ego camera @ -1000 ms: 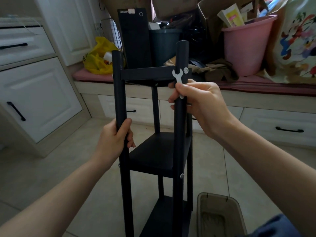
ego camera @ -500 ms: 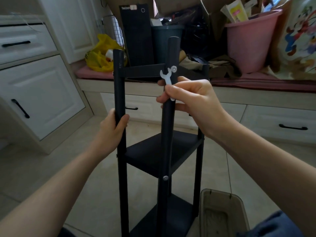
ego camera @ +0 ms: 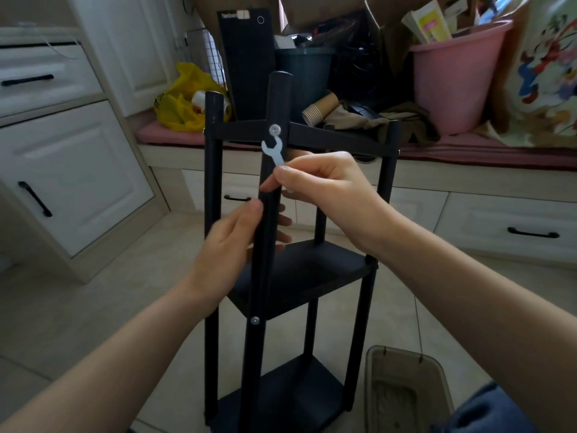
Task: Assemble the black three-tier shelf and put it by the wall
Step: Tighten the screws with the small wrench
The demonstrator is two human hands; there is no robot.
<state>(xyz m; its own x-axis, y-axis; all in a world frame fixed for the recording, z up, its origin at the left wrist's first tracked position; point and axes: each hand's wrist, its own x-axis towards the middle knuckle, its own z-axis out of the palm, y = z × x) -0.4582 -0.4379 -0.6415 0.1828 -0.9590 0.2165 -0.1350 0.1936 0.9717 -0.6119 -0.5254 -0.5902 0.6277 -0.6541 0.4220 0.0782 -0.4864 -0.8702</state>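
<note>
On the pale tiled floor (ego camera: 93, 307), directly before the person, the black three-tier shelf with round posts (ego camera: 306, 270) stands upright. All three tiers sit between four posts. It is out in the open floor, near the white drawer fronts (ego camera: 499, 220), and is not yet placed by a wall.

Head view, findings:
- The left hand (ego camera: 231, 245) is wrapped round the nearest front post (ego camera: 279, 101), thumb in front and fingers behind, at a height between the top and middle tiers. It steadies the frame.
- The right hand (ego camera: 324, 182) pinches the small white flat spanner (ego camera: 274, 151) by its shank. The spanner's head sits just below the silver bolt (ego camera: 274, 130) at the top tier and appears to touch it.
- A second silver bolt (ego camera: 255, 320) is seated lower on the same post.
- A clear plastic bin (ego camera: 402, 385) stands on the floor just beside the shelf.

Assessment: the top bolt is judged to be under tightening. The frame looks light and stiff but tall and narrow, so it is liable to tip. The smooth posts may slip. For carrying, take hold of two opposite posts just under the top tier and keep it vertical.
</note>
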